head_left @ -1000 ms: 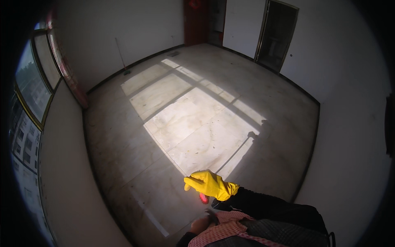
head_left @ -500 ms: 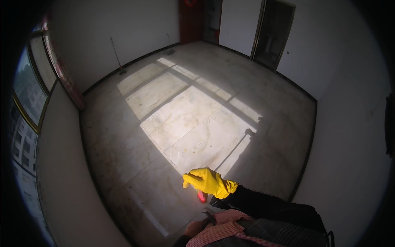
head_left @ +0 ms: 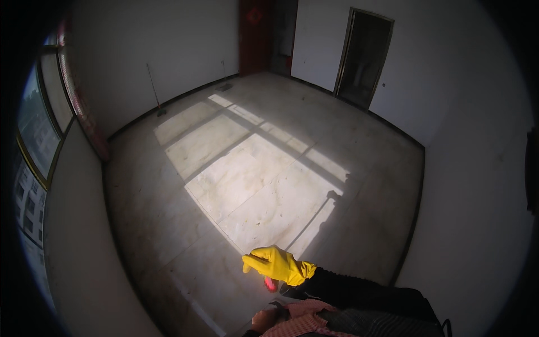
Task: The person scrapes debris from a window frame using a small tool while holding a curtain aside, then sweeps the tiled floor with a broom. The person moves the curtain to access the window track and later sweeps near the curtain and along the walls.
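My right hand (head_left: 276, 266), in a yellow rubber glove, reaches in from the lower right on a black sleeve. Its fingers are curled together above the floor; whatever may be inside them is hidden by the glove. Just below the glove a small pinkish-red thing (head_left: 270, 285) shows, partly covered. Red-and-white checked cloth (head_left: 306, 310) and dark clothing fill the lower edge. Beside the cloth is a brownish rounded shape (head_left: 264, 321) that I cannot make out. My left hand cannot be picked out.
Sunlight falls on the pale floor (head_left: 236, 174), crossed by a thin pole-like shadow. Two long-handled tools, one a broom-like tool (head_left: 161, 112) and one with a flat head (head_left: 224, 87), lean at the far wall. Windows stand left, a red door (head_left: 254, 39) and a doorway (head_left: 365, 62) far.
The view has tilted up slightly, so the room and my gloved hand appear lower and a little farther left. The glove stays closed in much the same pose.
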A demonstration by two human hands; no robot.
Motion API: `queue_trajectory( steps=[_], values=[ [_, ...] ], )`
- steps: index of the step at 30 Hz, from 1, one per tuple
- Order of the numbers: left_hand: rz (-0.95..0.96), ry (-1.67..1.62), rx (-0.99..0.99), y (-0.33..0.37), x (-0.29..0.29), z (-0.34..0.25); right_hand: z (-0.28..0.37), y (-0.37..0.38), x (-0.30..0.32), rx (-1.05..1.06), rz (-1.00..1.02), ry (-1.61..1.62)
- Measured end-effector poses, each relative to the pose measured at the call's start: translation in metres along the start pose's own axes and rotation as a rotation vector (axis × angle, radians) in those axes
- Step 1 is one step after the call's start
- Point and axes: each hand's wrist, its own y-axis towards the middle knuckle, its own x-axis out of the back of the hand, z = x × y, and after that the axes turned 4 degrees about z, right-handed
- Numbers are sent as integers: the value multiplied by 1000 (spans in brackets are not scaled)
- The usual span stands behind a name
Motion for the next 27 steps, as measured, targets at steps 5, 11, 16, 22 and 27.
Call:
queue_trajectory(
  steps=[5,11,16,22,27],
  values=[
    [-27,-145,-124,3,19,0,-1,-2,5,5,38,72],
    [41,-49,-34,10,36,-10,-8,-3,12,-62,34,94],
    [66,25,29,23,32,-18,-8,-3,12,-97,43,73],
    [55,34,51,37,31,-33,5,-10,8,-87,42,22],
    [62,35,61,35,34,-33,-3,-6,7,36,13,42]
  ],
)
